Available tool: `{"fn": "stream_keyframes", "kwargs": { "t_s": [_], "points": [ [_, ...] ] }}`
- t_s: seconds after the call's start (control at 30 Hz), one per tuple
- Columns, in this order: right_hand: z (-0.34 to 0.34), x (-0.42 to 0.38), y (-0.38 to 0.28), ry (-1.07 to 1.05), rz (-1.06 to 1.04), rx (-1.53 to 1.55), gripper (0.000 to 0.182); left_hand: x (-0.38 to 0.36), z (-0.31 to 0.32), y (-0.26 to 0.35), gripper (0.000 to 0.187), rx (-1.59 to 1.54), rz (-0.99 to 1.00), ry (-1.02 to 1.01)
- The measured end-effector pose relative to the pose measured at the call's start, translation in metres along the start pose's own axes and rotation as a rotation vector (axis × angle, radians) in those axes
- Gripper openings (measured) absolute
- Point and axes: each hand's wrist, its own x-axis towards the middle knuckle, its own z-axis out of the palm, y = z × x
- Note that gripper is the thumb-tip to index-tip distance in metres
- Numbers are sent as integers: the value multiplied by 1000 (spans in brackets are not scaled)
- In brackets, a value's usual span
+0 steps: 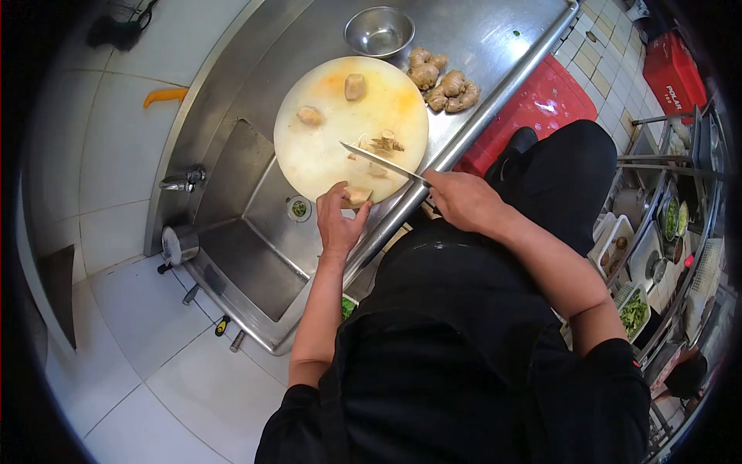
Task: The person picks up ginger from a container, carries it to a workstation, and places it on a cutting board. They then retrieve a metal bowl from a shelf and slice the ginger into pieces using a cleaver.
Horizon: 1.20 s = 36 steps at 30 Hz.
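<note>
A round pale cutting board [325,147] lies on a steel counter. My left hand [338,219] pinches a piece of ginger [357,195] at the board's near edge. My right hand [462,199] grips the handle of a knife [380,161], whose blade stretches over the board above small ginger trimmings [384,144]. Two peeled ginger chunks [355,86] [310,115] rest farther back on the board.
Whole ginger roots [442,83] lie beside the board, and a small steel bowl [379,31] stands behind it. A sink basin [247,224] with a tap [182,182] is to the left. A red mat [541,104] covers the floor; shelves with dishes stand right.
</note>
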Motion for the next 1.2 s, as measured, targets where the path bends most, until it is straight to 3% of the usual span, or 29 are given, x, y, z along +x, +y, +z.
{"fn": "stream_keyframes", "kwargs": {
  "t_s": [0.17, 0.23, 0.33, 0.4, 0.53, 0.6, 0.63, 0.7, 0.77, 0.87, 1.07, 1.2],
  "points": [
    [-12, -21, 3, 128, -58, 15, 28, 28, -8, -16, 40, -14, -197, 3],
    [-17, -27, -1, 154, -63, 17, 29, 57, -19, -34, 39, -62, -536, 37],
    [-20, -31, -7, 124, -44, -31, 32, 104, -20, -63, 42, -84, -521, 73],
    [-15, -30, -5, 147, -61, -72, 36, 128, -17, -67, 44, 43, -500, -71],
    [-10, -32, -1, 199, -151, -176, 40, 135, -8, -52, 43, 150, -532, -175],
    [-9, -34, 3, 220, -159, -187, 41, 121, 0, -44, 39, 249, -404, 143],
    [-8, -36, 4, 232, -169, -195, 43, 115, 3, -37, 39, 246, -400, 136],
    [-11, -36, 4, 223, -156, -205, 42, 106, -1, -1, 38, -83, -320, 156],
    [-11, -36, 3, 207, -159, -217, 42, 86, 11, 26, 32, -284, -122, -117],
    [-11, -34, 3, 221, -189, -236, 41, 71, 23, 33, 25, -314, -77, -262],
    [-27, -55, 3, 158, -140, -254, 39, 66, 28, 2, 23, -154, -79, -209],
    [-38, -64, 7, 85, 6, -229, 51, 61, 27, -4, 30, -150, -58, -155]
  ]
}}
